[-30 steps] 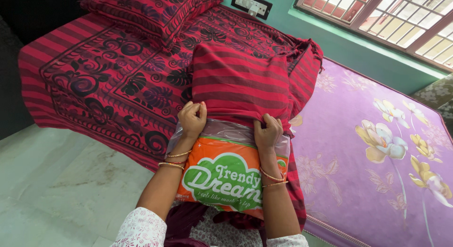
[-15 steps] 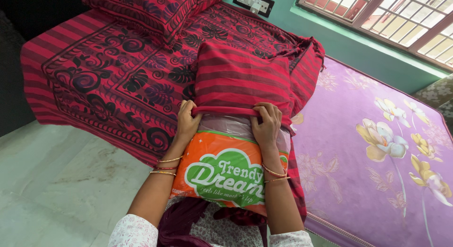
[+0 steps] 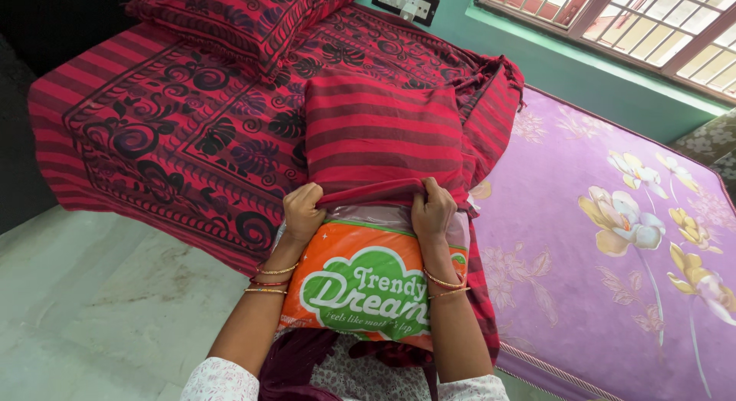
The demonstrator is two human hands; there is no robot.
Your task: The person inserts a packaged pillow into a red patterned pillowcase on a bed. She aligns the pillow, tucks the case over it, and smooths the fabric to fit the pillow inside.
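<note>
Home bedroom, bed [image 3: 153,125], pillow [image 3: 238,18], window [image 3: 652,33]

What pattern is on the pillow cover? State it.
The cover has red and maroon stripes, seen in the head view.

I see my left hand [image 3: 302,210] and right hand [image 3: 432,212] both gripping the bunched edge of a red striped pillow cover [image 3: 382,136], drawn partway over a plastic-wrapped pillow [image 3: 365,282] lying on the red patterned bed [image 3: 153,125], beside a purple floral mattress [image 3: 598,240].

A bed [image 3: 613,294] carried a purple floral mattress [image 3: 583,179], with a red patterned sheet [image 3: 153,125] covering its left part and a matching pillow [image 3: 238,18] at the far end.
</note>
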